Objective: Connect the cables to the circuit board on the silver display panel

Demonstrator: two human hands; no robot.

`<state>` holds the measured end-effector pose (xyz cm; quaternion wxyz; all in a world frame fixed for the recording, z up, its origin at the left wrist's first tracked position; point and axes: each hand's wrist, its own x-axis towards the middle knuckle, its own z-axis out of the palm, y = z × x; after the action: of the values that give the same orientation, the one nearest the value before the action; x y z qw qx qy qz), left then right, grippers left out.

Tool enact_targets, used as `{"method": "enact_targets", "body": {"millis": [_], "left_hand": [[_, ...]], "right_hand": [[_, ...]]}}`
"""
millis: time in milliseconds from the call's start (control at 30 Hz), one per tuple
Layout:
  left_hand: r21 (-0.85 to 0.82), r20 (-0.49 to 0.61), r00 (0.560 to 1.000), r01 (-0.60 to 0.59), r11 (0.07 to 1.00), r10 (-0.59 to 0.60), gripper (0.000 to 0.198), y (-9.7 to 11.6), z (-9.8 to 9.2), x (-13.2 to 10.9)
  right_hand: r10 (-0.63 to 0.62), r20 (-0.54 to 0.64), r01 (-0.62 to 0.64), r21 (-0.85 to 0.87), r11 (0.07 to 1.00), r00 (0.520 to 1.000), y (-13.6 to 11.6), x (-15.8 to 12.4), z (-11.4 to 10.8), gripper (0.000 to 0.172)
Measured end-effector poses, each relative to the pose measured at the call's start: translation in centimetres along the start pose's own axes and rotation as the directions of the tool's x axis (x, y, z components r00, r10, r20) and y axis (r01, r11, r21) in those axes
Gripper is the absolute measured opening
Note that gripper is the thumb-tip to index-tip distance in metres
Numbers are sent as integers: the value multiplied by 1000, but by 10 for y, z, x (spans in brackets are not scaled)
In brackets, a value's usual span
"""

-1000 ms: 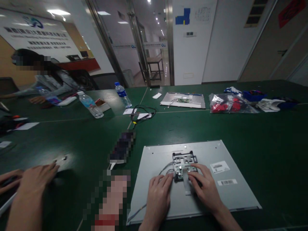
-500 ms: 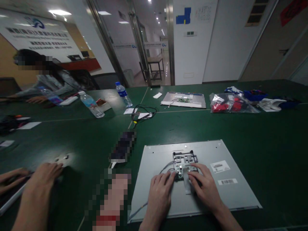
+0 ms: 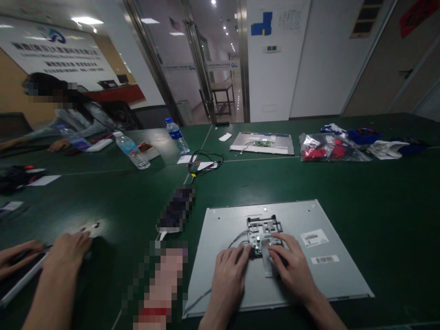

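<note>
Hardly anything has shifted: the co-worker's hand point(image 3: 67, 250) at the near left has slid a little to the right over the green table point(image 3: 378, 206), while the person's own two hands sit where they were. Near the middle of the table a grey panel point(image 3: 309, 275) lies flat. The left hand point(image 3: 228, 275) rests palm down on it, fingers loosely together and holding nothing, their tips against the grey wires point(image 3: 237, 238) at the left edge of the small circuit board point(image 3: 256, 242). The right hand point(image 3: 294, 268) is arched, its fingers slightly spread, with the tips pressing on the board's right side beside the white ribbon cable point(image 3: 267, 266). The board sits at the panel's centre, just nearer than a black bracket point(image 3: 264, 225)
</note>
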<state>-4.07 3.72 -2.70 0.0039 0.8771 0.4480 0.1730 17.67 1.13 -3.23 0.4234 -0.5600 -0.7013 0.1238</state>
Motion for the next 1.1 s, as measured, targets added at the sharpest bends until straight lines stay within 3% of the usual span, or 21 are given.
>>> {"method": "enact_targets", "body": {"millis": [1100], "left_hand": [[8, 108, 993, 43, 999, -44, 68, -3, 6, -1]], "right_hand": [[0, 6, 0, 7, 1000, 1000, 0, 1, 3, 17]]}}
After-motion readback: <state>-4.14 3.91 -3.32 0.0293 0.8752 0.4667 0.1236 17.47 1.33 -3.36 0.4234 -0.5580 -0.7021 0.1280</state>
